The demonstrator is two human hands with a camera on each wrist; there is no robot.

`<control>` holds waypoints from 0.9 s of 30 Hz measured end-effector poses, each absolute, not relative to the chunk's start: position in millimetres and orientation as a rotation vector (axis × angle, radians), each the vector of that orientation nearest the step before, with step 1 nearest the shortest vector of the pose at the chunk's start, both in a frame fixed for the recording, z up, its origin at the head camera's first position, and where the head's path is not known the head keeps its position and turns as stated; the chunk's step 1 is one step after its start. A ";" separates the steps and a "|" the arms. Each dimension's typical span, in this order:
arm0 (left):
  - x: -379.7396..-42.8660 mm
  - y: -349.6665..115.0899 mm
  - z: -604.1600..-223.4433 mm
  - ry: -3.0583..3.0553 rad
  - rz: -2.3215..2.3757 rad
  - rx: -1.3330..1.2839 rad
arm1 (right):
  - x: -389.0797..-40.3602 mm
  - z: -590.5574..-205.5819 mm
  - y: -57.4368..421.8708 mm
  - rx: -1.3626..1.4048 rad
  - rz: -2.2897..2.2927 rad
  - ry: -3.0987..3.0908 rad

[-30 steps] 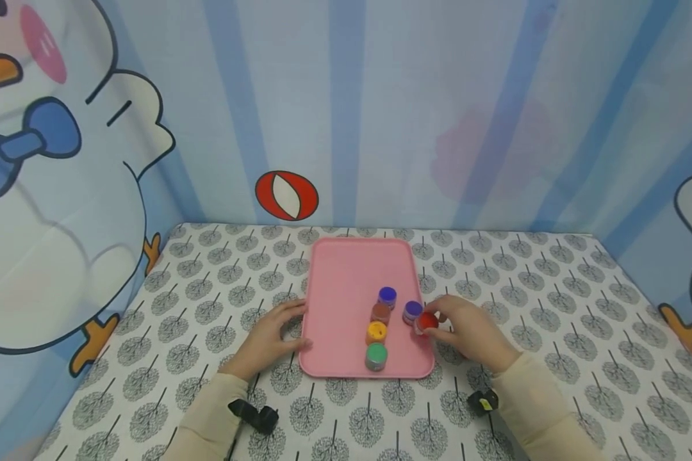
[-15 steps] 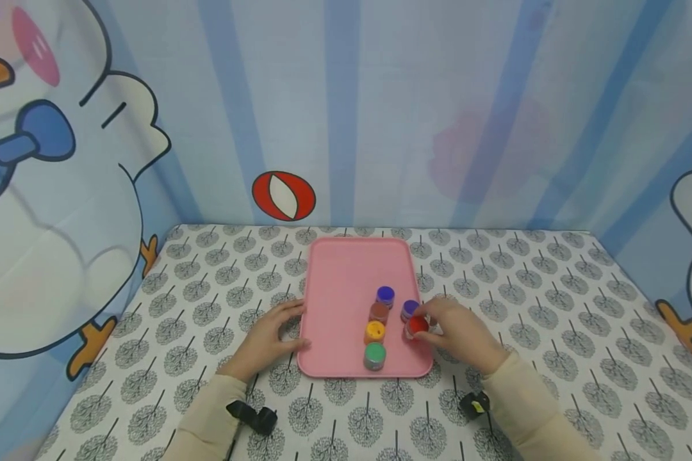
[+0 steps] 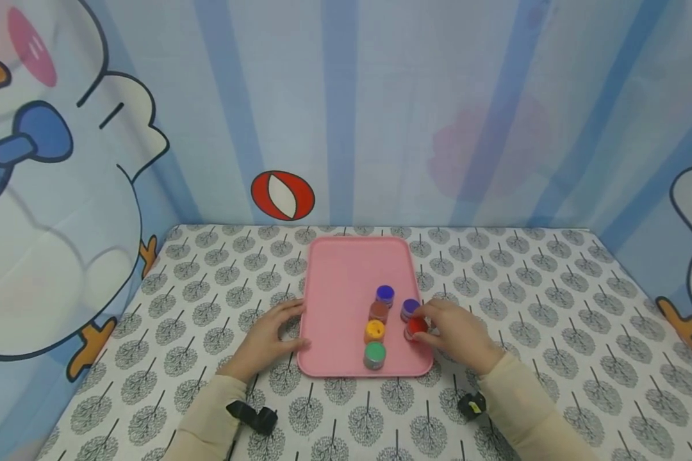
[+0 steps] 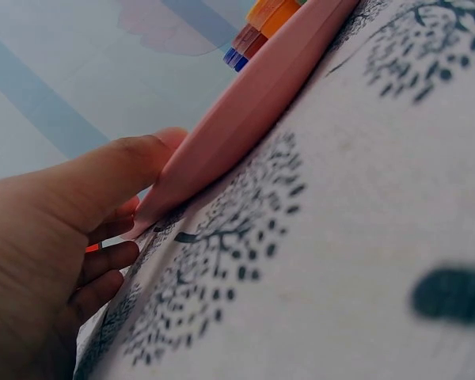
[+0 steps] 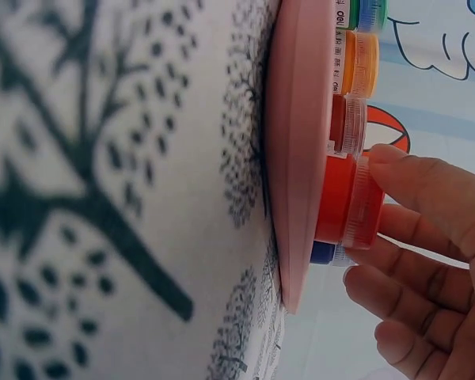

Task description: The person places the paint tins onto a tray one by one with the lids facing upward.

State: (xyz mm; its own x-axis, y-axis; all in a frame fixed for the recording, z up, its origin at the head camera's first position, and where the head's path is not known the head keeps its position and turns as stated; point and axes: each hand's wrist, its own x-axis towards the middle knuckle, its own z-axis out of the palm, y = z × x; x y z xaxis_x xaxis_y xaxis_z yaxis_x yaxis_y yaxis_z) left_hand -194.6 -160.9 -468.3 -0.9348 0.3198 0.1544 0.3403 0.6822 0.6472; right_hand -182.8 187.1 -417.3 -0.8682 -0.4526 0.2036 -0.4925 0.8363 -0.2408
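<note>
My right hand [image 3: 461,334] pinches a red paint jar [image 3: 416,328] by its lid, thumb on one side and fingers on the other. In the right wrist view the red jar [image 5: 344,202] stands upright on the pink tray [image 3: 340,275], just inside its right rim. Right behind it is a purple paint jar [image 3: 410,310]. To the left, a column of jars holds blue [image 3: 385,295], brown [image 3: 378,312], yellow [image 3: 374,331] and green [image 3: 375,355]. My left hand [image 3: 268,339] touches the tray's left rim with thumb and fingertips; its thumb [image 4: 134,158] lies against the edge.
A white cloth with grey tree prints [image 3: 207,307] covers the table under the tray. Behind it hangs a blue striped curtain [image 3: 392,128] with cartoon figures. Black camera straps [image 3: 252,416] sit at both wrists.
My right hand has moved the red paint jar left, away from the tray's right rim, and a little nearer to me, in front of the purple one. The left hand has stayed put.
</note>
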 end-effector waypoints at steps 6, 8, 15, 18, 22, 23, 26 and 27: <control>-194.8 -161.6 -469.5 -2.881 -1.122 -0.521 | -182.4 -415.7 185.9 0.738 0.441 -2.891; -194.9 -161.5 -469.5 -2.890 -1.129 -0.509 | -182.3 -415.6 185.9 0.739 0.438 -2.892; -195.1 -160.9 -468.1 -2.890 -1.129 -0.512 | -182.8 -415.8 186.4 0.740 0.418 -2.891; -194.8 -160.8 -467.6 -2.888 -1.121 -0.517 | -183.0 -415.7 186.9 0.742 0.419 -2.895; -194.6 -160.9 -467.4 -2.884 -1.118 -0.520 | -183.1 -415.3 189.0 0.744 0.437 -2.890; -194.6 -161.0 -467.5 -2.884 -1.118 -0.520 | -183.0 -414.9 189.6 0.743 0.441 -2.890; -194.6 -160.9 -467.6 -2.883 -1.122 -0.518 | -182.6 -413.1 192.1 0.737 0.465 -2.897; -194.7 -160.8 -467.9 -2.882 -1.124 -0.518 | -182.4 -412.0 193.0 0.735 0.464 -2.902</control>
